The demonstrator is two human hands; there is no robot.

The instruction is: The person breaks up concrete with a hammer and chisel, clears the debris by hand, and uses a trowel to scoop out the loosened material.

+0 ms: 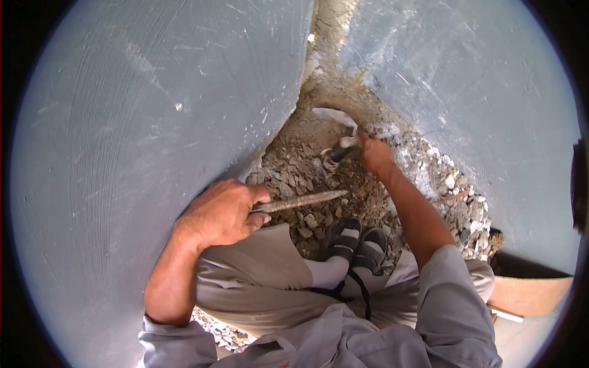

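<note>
My left hand [228, 211] is closed around a metal chisel [304, 201], whose tapered point faces right over the broken rubble [288, 165]. Farther forward, my right hand [375, 154] reaches down into the corner with its fingers curled. A pale curved piece, like a blade [337, 115], runs from near those fingers to the left. Just below it lies a dark, short object with a whitish end [339, 152], close to the fingers. What exactly sits in the right hand is hidden by the hand itself.
Smooth grey wall panels rise on the left [135, 122] and right [478, 80], meeting at a narrow gap ahead. My sandalled feet [356, 245] stand on loose stone. A curved tan pan-like container [531, 294] is at the lower right, with a reddish stick [453, 196] in the rubble.
</note>
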